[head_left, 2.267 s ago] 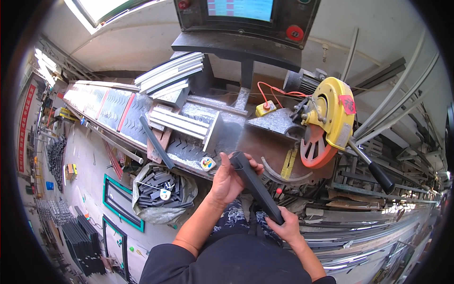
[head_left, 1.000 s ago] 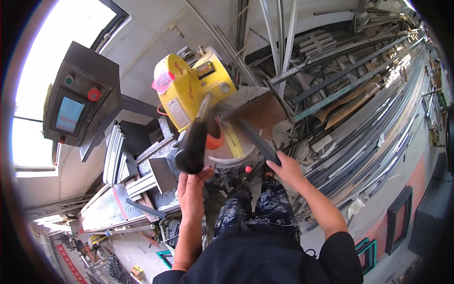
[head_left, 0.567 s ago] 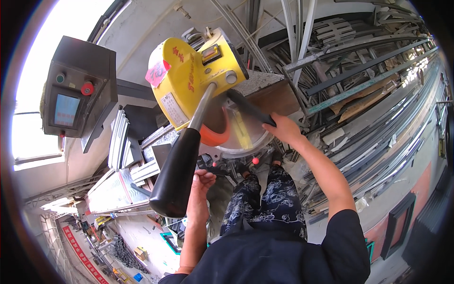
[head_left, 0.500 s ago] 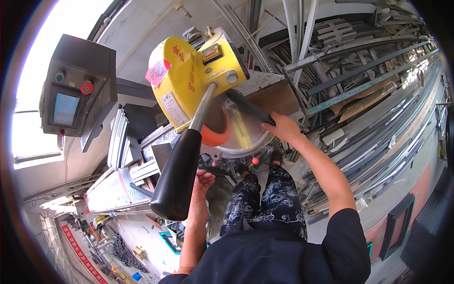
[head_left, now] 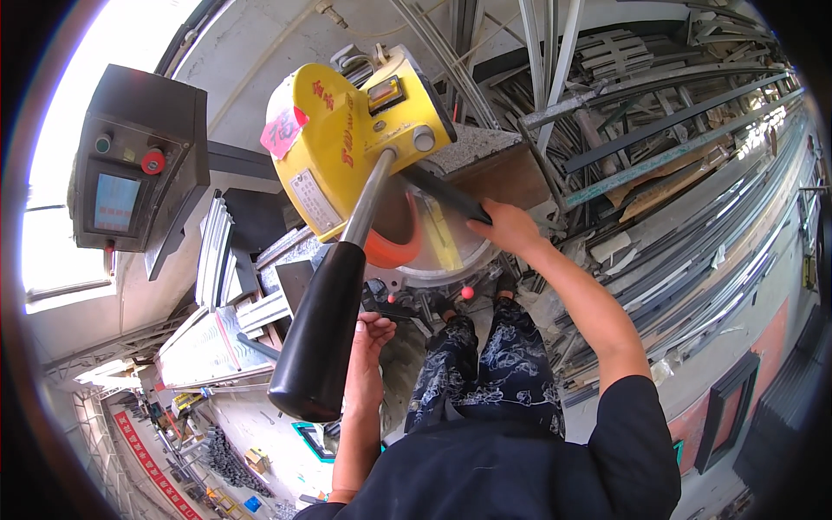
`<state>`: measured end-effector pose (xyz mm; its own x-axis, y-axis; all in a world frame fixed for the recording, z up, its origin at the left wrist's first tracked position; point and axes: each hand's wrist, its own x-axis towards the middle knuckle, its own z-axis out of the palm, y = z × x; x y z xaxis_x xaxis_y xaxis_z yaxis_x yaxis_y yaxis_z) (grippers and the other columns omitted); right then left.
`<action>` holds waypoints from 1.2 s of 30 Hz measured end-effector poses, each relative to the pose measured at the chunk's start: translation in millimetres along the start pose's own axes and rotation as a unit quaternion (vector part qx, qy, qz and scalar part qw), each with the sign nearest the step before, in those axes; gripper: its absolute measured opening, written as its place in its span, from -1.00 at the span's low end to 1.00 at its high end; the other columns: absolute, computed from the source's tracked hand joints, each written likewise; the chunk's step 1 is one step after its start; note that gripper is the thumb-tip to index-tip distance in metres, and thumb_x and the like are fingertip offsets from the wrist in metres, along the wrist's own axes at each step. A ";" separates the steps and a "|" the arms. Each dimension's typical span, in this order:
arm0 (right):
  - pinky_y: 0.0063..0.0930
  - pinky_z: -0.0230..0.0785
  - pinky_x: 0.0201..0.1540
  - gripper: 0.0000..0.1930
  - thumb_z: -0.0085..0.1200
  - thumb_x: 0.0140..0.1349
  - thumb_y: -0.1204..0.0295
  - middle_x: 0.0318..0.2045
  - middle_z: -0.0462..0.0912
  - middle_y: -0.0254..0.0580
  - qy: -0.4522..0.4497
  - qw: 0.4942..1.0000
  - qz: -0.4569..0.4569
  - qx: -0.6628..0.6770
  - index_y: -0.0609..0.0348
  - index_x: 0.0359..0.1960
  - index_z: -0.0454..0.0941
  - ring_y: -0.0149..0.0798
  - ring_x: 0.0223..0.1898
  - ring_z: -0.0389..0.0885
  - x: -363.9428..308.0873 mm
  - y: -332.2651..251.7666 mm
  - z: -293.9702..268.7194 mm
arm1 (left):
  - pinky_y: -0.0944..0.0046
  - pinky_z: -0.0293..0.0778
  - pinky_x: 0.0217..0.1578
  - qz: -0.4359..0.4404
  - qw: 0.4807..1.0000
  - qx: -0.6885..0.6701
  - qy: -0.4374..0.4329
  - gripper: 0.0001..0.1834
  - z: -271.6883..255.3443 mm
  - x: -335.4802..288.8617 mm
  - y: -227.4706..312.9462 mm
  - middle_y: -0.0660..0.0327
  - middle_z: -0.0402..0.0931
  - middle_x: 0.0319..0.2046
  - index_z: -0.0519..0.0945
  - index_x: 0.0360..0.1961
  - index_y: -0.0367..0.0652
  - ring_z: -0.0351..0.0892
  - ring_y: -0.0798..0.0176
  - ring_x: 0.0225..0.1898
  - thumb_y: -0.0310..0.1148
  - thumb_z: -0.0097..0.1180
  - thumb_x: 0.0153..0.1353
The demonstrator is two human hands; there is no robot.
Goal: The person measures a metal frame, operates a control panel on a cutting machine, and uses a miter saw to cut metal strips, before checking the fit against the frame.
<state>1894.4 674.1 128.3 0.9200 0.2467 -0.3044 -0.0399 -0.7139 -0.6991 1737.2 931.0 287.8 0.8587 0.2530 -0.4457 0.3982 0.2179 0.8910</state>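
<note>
A yellow cutting saw [head_left: 347,130] with an orange blade guard [head_left: 400,238] stands in front of me. Its long lever ends in a black grip [head_left: 321,334] that juts toward me. My right hand [head_left: 511,229] is closed round the end of a dark grey bar [head_left: 446,195], whose far end passes out of sight beneath the saw head. Below the saw lies its round metal table [head_left: 451,267]. My left hand [head_left: 371,334] is partly hidden behind the black grip, with its fingers curled beside a dark part under the saw. What those fingers hold, if anything, cannot be made out.
A dark control box [head_left: 139,160] with a screen and a red button hangs at the left. Metal profiles [head_left: 251,308] lie left of the saw. Racks of long bars [head_left: 676,217] fill the right side. Two small red knobs, one a ball [head_left: 468,293], sit below the saw table.
My right hand has moved slightly left with the grey bar, which reaches a little further under the saw head. The saw and control box appear shifted slightly left. My left hand stays nearly in place.
</note>
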 end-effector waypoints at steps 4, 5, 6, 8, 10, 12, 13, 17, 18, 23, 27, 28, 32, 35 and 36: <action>0.04 0.42 -0.22 -0.60 0.13 0.18 0.06 -0.36 0.65 0.09 0.000 1.000 0.005 0.007 0.16 -0.20 0.50 0.19 -0.27 0.61 -1.0 -2.8 0.8 | 0.22 0.49 -0.02 -0.001 1.000 0.003 -0.001 -0.74 -2.6 -0.3 -2.4 0.13 0.56 -0.20 0.48 -0.06 -0.24 0.59 0.22 -0.13 -0.28 -0.16 0.48; 0.04 0.42 -0.22 -0.60 0.13 0.18 0.07 -0.36 0.65 0.09 0.002 1.000 0.004 0.007 0.16 -0.20 0.50 0.19 -0.27 0.61 -1.2 -2.8 1.1 | 0.22 0.48 -0.01 -0.002 1.000 0.001 -0.005 -0.74 -3.3 -0.1 -3.1 0.13 0.56 -0.20 0.48 -0.06 -0.23 0.59 0.23 -0.14 -0.28 -0.16 0.48; 0.04 0.42 -0.22 -0.60 0.13 0.18 0.07 -0.36 0.65 0.09 0.003 1.000 0.003 0.007 0.16 -0.20 0.50 0.19 -0.27 0.61 -1.3 -2.7 1.6 | 0.22 0.48 -0.01 -0.002 1.000 -0.001 -0.012 -0.75 -4.0 0.2 -3.8 0.14 0.56 -0.20 0.48 -0.07 -0.23 0.59 0.23 -0.14 -0.28 -0.15 0.48; 0.03 0.42 -0.21 -0.61 0.14 0.18 0.07 -0.36 0.65 0.09 0.005 1.000 -0.001 0.009 0.16 -0.21 0.50 0.19 -0.27 0.61 -2.2 -2.5 2.6 | 0.22 0.48 -0.01 -0.006 1.000 0.002 -0.009 -0.75 -5.0 0.3 -5.5 0.14 0.56 -0.21 0.48 -0.07 -0.23 0.59 0.24 -0.14 -0.28 -0.15 0.48; 0.03 0.42 -0.21 -0.61 0.14 0.19 0.08 -0.35 0.65 0.09 0.003 1.000 0.002 0.007 0.17 -0.21 0.50 0.19 -0.27 0.61 -3.5 -3.2 3.2 | 0.22 0.48 -0.02 -0.009 1.000 0.005 -0.007 -0.75 -5.6 0.2 -6.7 0.15 0.56 -0.21 0.48 -0.07 -0.23 0.58 0.24 -0.14 -0.28 -0.15 0.48; 0.03 0.43 -0.21 -0.61 0.14 0.19 0.08 -0.35 0.65 0.09 -0.001 1.000 0.008 0.004 0.17 -0.21 0.51 0.20 -0.26 0.61 -4.7 -5.1 3.8 | 0.23 0.48 -0.02 -0.009 1.000 0.006 -0.001 -0.75 -5.1 0.4 -7.4 0.15 0.56 -0.22 0.48 -0.07 -0.23 0.58 0.25 -0.14 -0.28 -0.15 0.47; 0.03 0.43 -0.21 -0.61 0.14 0.19 0.08 -0.35 0.65 0.10 0.003 1.000 0.005 0.002 0.17 -0.21 0.51 0.19 -0.26 0.61 -5.5 -6.5 4.4 | 0.23 0.48 -0.02 -0.011 1.000 0.008 -0.001 -0.75 -4.6 0.1 -7.2 0.15 0.56 -0.22 0.48 -0.07 -0.23 0.58 0.25 -0.14 -0.28 -0.15 0.47; 0.02 0.43 -0.21 -0.59 0.12 0.19 0.05 -0.33 0.65 0.10 0.020 1.000 -0.004 -0.004 0.18 -0.22 0.50 0.21 -0.25 0.60 -8.1 -4.7 6.1 | 0.27 0.47 0.00 -0.017 1.000 -0.004 -0.016 -0.72 -0.2 -0.8 -5.5 0.16 0.57 -0.23 0.49 -0.07 -0.25 0.56 0.29 -0.14 -0.26 -0.15 0.48; 0.02 0.43 -0.21 -0.59 0.12 0.19 0.05 -0.33 0.65 0.10 0.022 1.000 -0.006 -0.003 0.18 -0.22 0.50 0.21 -0.25 0.60 -10.4 -0.7 6.8 | 0.27 0.47 0.00 -0.022 1.000 -0.002 -0.018 -0.72 0.3 -1.0 -4.9 0.16 0.57 -0.23 0.49 -0.07 -0.25 0.56 0.28 -0.14 -0.26 -0.16 0.48; 0.03 0.41 -0.19 -0.52 0.10 0.19 -0.03 -0.30 0.63 0.15 0.099 0.991 0.061 0.065 0.17 -0.15 0.51 0.24 -0.18 0.57 -64.9 42.6 8.5 | 0.22 0.51 -0.03 -0.038 0.997 0.064 -0.033 -0.71 -8.0 -6.2 -19.8 0.11 0.58 -0.22 0.50 -0.07 -0.27 0.59 0.23 -0.16 -0.26 -0.15 0.47; 0.00 0.43 -0.27 -0.60 0.13 0.21 0.03 -0.38 0.64 0.11 0.031 0.992 0.122 0.004 0.12 -0.19 0.55 0.22 -0.29 0.59 -161.9 56.7 13.9 | 0.28 0.53 -0.11 -0.056 0.986 0.118 -0.103 -0.69 -22.4 -7.9 -67.0 0.15 0.60 -0.24 0.53 -0.09 -0.29 0.61 0.30 -0.19 -0.23 -0.05 0.44; -0.01 0.44 -0.28 -0.59 0.15 0.20 0.03 -0.39 0.65 0.09 -0.006 0.994 0.101 -0.050 0.14 -0.18 0.55 0.20 -0.30 0.61 -183.5 53.4 15.4 | 0.29 0.52 -0.12 -0.083 0.982 0.083 -0.147 -0.69 -25.2 -11.7 -82.2 0.17 0.60 -0.26 0.53 -0.10 -0.29 0.59 0.33 -0.21 -0.23 -0.04 0.43; 0.06 0.40 -0.39 -0.53 0.15 0.15 -0.05 -0.52 0.60 0.09 -0.081 0.985 0.032 -0.150 0.16 -0.31 0.46 0.20 -0.43 0.60 -222.9 10.2 47.5 | 0.30 0.46 -0.04 -0.214 0.925 0.171 -0.263 -0.54 -25.7 -23.4 -134.7 0.19 0.58 -0.19 0.54 -0.03 -0.29 0.52 0.35 -0.12 -0.04 0.08 0.36; 0.00 0.41 -0.40 -0.65 0.23 0.12 0.10 -0.52 0.59 0.04 -0.062 0.992 -0.074 -0.076 0.10 -0.29 0.49 0.17 -0.43 0.60 -197.6 -50.4 86.0 | 0.29 0.39 0.05 -0.159 0.959 0.097 -0.212 -0.33 -18.4 -38.7 -152.8 0.09 0.53 -0.12 0.46 0.10 -0.32 0.49 0.27 -0.06 0.10 0.14 0.27; -0.02 0.43 -0.37 -0.69 0.22 0.10 0.16 -0.49 0.60 0.01 -0.064 0.992 -0.094 -0.064 0.08 -0.26 0.51 0.14 -0.41 0.61 -182.8 -75.6 104.2 | 0.30 0.39 0.05 -0.181 0.962 0.014 -0.202 -0.36 -24.4 -36.1 -152.7 0.13 0.52 -0.11 0.41 0.13 -0.29 0.48 0.28 -0.05 0.04 0.17 0.28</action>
<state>1688.6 751.3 169.4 0.8497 0.4575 -0.2620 0.1840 -0.7230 -0.6658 1637.5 911.6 165.8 0.7155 -0.2237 -0.6619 0.6982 0.1962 0.6885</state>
